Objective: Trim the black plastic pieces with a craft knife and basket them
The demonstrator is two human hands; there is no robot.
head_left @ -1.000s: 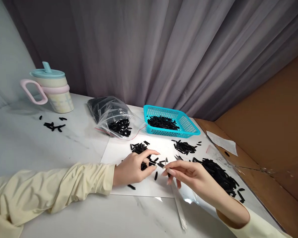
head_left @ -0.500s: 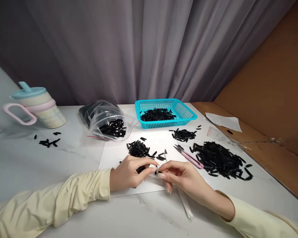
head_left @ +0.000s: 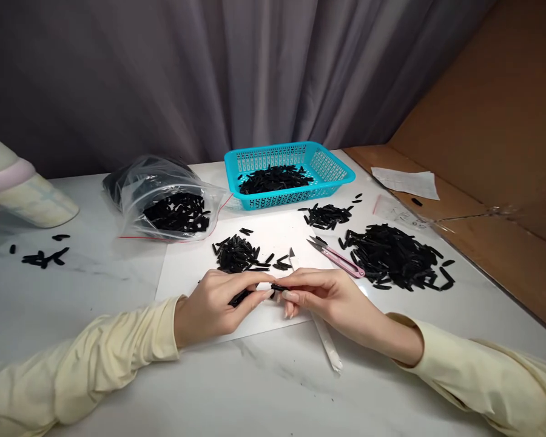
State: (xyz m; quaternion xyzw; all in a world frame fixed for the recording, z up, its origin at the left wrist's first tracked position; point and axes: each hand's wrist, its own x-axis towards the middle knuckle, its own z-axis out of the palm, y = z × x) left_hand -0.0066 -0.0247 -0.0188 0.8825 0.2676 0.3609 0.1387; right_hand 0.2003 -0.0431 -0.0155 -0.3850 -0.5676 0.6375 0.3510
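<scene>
Between the fingertips of my left hand (head_left: 230,298) and my right hand (head_left: 322,294) is a small black strip (head_left: 279,287), pinched at both ends above a white sheet (head_left: 182,267). Both hands are closed on it, thumb against forefinger. More black strips lie partly hidden under my left palm. A pile of black strips (head_left: 237,254) sits on the sheet just beyond my left hand. Beneath my right hand passes a white-handled craft knife (head_left: 324,343), its blade tip pointing away from me. Pink thread snips (head_left: 339,258) rest just beyond my right hand.
A turquoise basket (head_left: 291,202) with black strips stands at the back, beside an open zip bag (head_left: 131,212) of them. A large pile (head_left: 394,255) lies to the right, a smaller one (head_left: 327,215) behind the snips. A tumbler (head_left: 27,188) stands left; paper (head_left: 404,182) lies on cardboard.
The view has shifted, so the table's things sit higher and further left. My fingertips now hold the black strip lengthwise between both hands, where before it was mostly hidden.
</scene>
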